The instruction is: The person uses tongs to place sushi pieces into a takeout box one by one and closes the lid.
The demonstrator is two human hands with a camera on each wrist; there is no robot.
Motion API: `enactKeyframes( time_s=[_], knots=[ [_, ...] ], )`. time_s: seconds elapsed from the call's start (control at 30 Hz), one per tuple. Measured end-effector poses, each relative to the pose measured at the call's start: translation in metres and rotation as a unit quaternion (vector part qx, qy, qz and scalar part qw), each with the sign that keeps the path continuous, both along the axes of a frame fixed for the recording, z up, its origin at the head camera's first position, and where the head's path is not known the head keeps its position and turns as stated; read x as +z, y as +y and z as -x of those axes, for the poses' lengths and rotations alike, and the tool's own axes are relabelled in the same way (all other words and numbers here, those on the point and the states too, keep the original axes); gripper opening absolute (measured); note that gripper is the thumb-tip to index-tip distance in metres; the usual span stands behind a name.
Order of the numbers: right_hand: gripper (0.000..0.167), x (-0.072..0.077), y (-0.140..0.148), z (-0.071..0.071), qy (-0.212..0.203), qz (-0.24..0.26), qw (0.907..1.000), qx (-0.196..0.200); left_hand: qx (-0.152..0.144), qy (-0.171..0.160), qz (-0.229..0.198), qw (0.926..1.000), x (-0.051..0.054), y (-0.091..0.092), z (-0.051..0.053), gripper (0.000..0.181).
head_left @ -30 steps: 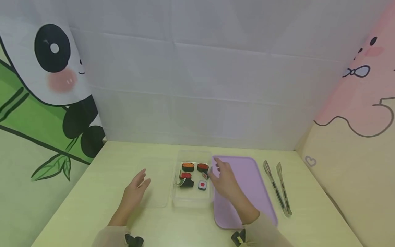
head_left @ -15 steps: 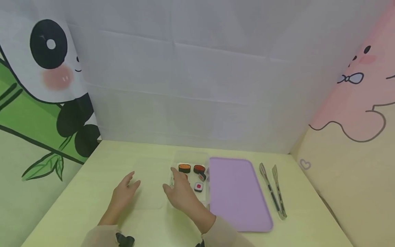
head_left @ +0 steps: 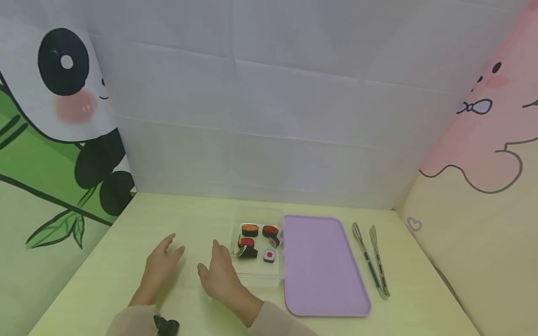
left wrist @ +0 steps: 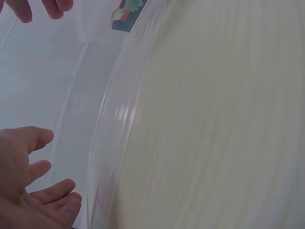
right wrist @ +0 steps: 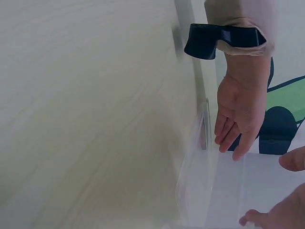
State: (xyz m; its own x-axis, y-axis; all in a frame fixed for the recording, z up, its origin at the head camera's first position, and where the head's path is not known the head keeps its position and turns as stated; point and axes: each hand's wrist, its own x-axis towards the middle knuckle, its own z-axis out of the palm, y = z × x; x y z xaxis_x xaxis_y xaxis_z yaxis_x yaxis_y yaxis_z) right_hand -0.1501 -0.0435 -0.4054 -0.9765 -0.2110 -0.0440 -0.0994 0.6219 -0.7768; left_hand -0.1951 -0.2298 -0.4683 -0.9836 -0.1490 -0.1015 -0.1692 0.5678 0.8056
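My left hand is held over the left side of a clear plastic lid, fingers spread and holding nothing. Over the lid's right part is my right hand, its fingers extended and thumb apart, also holding nothing. Just right of it stands a clear container with several sushi pieces, among them an orange-topped one, a red-topped one and a white roll. In the right wrist view the left hand hangs relaxed beside the lid.
A purple tray lies directly right of the container. Farther right are metal tongs with their arms spread. A pale cloth wall rises behind the table, with printed panels on both sides.
My right hand has moved left from the container's right edge, across the container, to the lid. My left hand has shifted slightly left in view, as has the whole scene.
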Motion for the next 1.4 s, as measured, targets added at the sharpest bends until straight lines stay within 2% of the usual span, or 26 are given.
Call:
enactKeyframes(
  time_s=[0.2,0.5,0.7,0.77,0.87,1.1,1.2,1.4],
  knots=[
    [0.067,-0.016,-0.016,0.001,0.003,0.003,0.9999,-0.014,-0.002,-0.003,0.01,0.9999,-0.004,-0.006,0.004,0.067],
    [0.069,-0.049,-0.027,0.006,0.011,0.032,0.9962,-0.08,0.003,-0.009,0.015,0.9998,-0.016,-0.01,0.004,0.071],
    [0.068,-0.06,-0.028,0.009,0.002,0.058,0.9937,-0.096,-0.017,-0.001,0.036,0.9992,-0.021,-0.011,0.005,0.065],
    [0.067,-0.062,-0.028,0.011,0.004,0.056,0.9938,-0.096,-0.024,0.005,0.051,0.9984,-0.021,-0.011,0.005,0.062],
    [0.065,-0.063,-0.03,0.013,0.009,0.055,0.9939,-0.095,-0.022,-0.003,0.056,0.9982,-0.017,-0.014,0.005,0.057],
    [0.058,-0.061,-0.033,0.012,0.01,0.07,0.9937,-0.087,0.01,-0.063,0.035,0.9974,-0.011,-0.034,0.001,0.056],
    [0.056,-0.059,-0.034,0.011,0.01,0.074,0.9935,-0.085,0.003,-0.07,0.025,0.9972,-0.008,-0.045,-0.004,0.055],
    [0.053,-0.057,-0.036,0.01,0.006,0.088,0.9933,-0.075,-0.016,-0.084,-0.019,0.9962,-0.004,-0.065,-0.017,0.06]
  ],
)
